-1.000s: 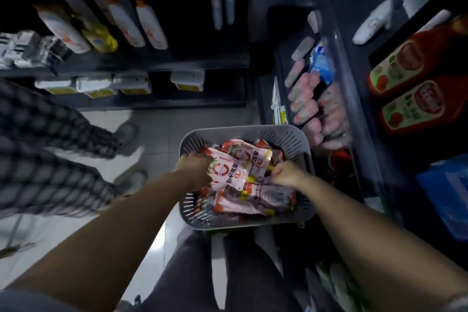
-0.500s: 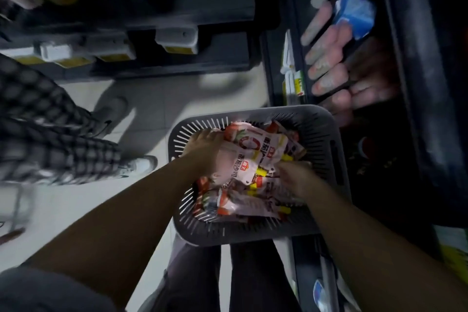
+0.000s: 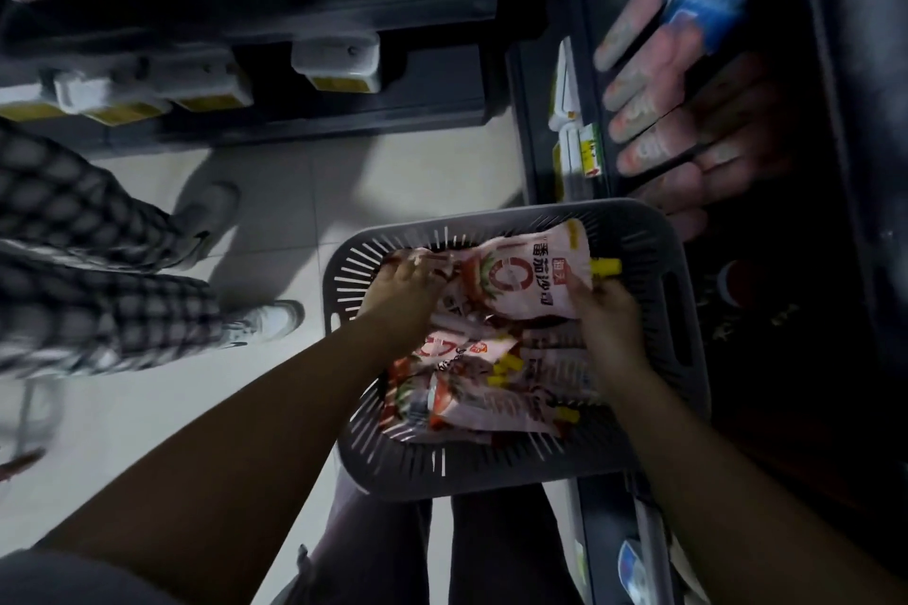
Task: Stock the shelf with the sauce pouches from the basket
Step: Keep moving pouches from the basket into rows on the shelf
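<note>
A grey slotted basket (image 3: 683, 413) rests on my lap, holding several white-and-red sauce pouches (image 3: 486, 403) with yellow caps. Both hands grip the top sauce pouch (image 3: 530, 280), which is raised a little above the pile. My left hand (image 3: 400, 295) pinches its left end. My right hand (image 3: 607, 314) grasps its right lower edge, near the yellow cap. The dark shelf (image 3: 737, 260) stands just right of the basket, with pinkish packets (image 3: 653, 84) lying on it.
Another person in checked trousers (image 3: 88, 270) and grey shoes stands on the tiled floor at left. A dark shelf unit (image 3: 344, 64) with bottles and white boxes faces me. Price tags (image 3: 580, 133) line the right shelf's edge. A blue packet (image 3: 707, 0) lies at the upper right.
The view has tilted down and closer to the basket. Both hands have closed on the top pouch and lifted it off the pile, turning its printed face up.
</note>
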Motion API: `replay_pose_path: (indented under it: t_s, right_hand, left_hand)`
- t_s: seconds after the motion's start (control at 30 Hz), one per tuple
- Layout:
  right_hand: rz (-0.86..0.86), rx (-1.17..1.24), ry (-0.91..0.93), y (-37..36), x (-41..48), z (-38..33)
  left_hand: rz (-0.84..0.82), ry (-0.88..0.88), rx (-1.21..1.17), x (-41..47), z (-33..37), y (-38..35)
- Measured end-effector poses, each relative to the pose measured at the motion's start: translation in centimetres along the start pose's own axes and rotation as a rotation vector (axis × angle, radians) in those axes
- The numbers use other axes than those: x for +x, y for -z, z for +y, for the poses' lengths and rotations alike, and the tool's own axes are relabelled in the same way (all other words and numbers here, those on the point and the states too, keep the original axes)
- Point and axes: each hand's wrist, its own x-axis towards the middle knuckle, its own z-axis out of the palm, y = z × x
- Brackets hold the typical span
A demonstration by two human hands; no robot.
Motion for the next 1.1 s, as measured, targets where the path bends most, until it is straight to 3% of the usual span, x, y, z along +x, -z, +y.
replay_pose_path:
  t_s: [0.17, 0.27, 0.33, 0.43, 0.53, 0.63, 0.9, 1.1]
  right_hand:
    - [0.124, 0.012, 0.234, 3.5, -1.8, -1.7]
    - [0.278, 0.167, 0.173, 3.8, -1.0, -0.9]
    - [0.270, 0.214, 0.040, 3.3, -0.1, 0.6]
    - [0.128, 0.201, -0.163, 2.1, 0.8, 3.4]
    - [0.050, 0.029, -0.195, 1.5, 1.3, 5.2]
    - [0.006, 0.027, -0.221, 1.9, 1.5, 4.7]
    - [-0.323, 0.195, -0.165, 5.2, -1.0, 1.0]
    - [-0.578, 0.467, -0.211, 6.2, -3.2, -3.9]
  left_hand:
    - [-0.067, -0.012, -0.183, -1.9, 0.1, -1.0]
    - [-0.067, 0.032, -0.230, -3.2, -0.1, -1.1]
    - [-0.083, 0.101, -0.312, -3.9, -0.4, -1.0]
    - [-0.126, 0.211, -0.725, -4.4, -1.3, -1.2]
    - [-0.160, 0.311, -1.364, -5.3, -1.6, -0.9]
    - [-0.254, 0.289, -1.696, -5.9, -1.3, -0.8]
    - [-0.350, 0.077, -1.992, -7.8, 0.4, 0.5]
    - [-0.193, -0.031, -2.060, -9.8, 1.7, 4.6]
